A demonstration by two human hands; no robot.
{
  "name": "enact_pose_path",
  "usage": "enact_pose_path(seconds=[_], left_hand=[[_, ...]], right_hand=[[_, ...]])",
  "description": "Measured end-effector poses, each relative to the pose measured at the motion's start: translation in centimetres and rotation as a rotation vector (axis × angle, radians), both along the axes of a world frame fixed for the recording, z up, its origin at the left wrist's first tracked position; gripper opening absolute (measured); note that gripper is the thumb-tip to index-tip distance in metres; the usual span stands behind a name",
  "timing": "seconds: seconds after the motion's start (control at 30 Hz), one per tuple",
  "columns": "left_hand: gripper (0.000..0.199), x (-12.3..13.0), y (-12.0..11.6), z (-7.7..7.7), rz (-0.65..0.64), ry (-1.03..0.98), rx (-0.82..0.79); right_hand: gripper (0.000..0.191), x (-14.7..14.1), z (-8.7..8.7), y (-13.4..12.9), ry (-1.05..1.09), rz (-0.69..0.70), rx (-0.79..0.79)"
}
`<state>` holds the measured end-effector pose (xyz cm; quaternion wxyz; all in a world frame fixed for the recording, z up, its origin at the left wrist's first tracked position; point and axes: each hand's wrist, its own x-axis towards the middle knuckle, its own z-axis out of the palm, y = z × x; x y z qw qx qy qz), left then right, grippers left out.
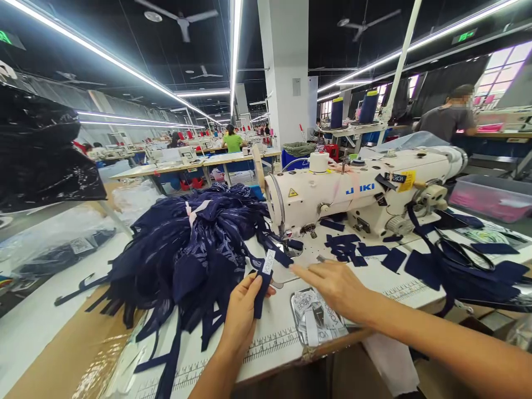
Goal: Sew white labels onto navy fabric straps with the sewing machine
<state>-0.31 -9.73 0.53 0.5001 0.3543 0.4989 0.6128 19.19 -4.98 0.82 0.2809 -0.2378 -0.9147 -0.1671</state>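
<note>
My left hand (245,302) pinches a narrow navy fabric strip (259,299) between thumb and fingers. A white label with dark lettering (269,261) lies on that strip near the sewing machine's needle area. My right hand (332,285) is to the right, its index finger stretched to the end of a navy piece (282,257) and its other fingers curled. What those curled fingers hold, if anything, is hidden. Just below, a metal tray (294,316) holds printed white labels (318,318). The white sewing machine (307,194) stands behind both hands.
A big heap of navy garments (195,238) covers the table's left side. Navy offcuts (344,246) lie under the machine arm, and black-handled scissors (465,252) rest farther right. A pink-filled plastic bin (492,197) stands beyond. Co-workers sit in the background.
</note>
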Motion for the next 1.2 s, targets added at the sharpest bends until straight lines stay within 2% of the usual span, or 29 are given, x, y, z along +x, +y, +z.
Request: enact_pose_path(seconds=[0.07,0.17,0.33,0.6,0.77,0.87,1.0,1.13,1.2], left_hand=[[0.024,0.0,-0.2,0.0,-0.001,0.001,0.011],[0.024,0.0,-0.7,0.2,0.015,0.020,0.015],[0.024,-0.3,-1.2,0.5,0.032,0.076,0.027],[0.021,-0.5,-1.3,0.1,0.059,0.157,0.093],[0.023,-0.4,-1.4,0.5,0.042,0.095,0.092],[0.023,-0.4,-1.4,0.6,0.060,0.081,0.095],[0.020,-0.4,-1.2,0.4,0.061,0.119,0.108],[0.018,-0.1,-1.0,0.3,0.020,0.249,0.146],[0.018,0.2,-0.9,0.6,0.018,0.347,0.166]], right_hand=[[0.045,-2.2,0.4,-0.5,-0.038,0.045,-0.012],[0.046,-3.9,0.6,-0.6,-0.084,0.059,-0.011],[0.045,-4.4,0.5,-0.3,-0.110,0.042,-0.016],[0.043,-4.9,0.2,-0.5,-0.110,0.035,-0.008],[0.044,-5.4,-0.6,-0.2,0.124,0.148,-0.200],[0.043,-5.4,-0.6,0.0,0.172,0.197,-0.295],[0.038,-5.7,-0.1,-0.4,0.237,0.211,-0.387],[0.019,-6.6,0.5,-0.8,0.378,0.157,-0.644],[0.017,-7.0,0.5,-0.7,0.480,0.113,-0.719]])
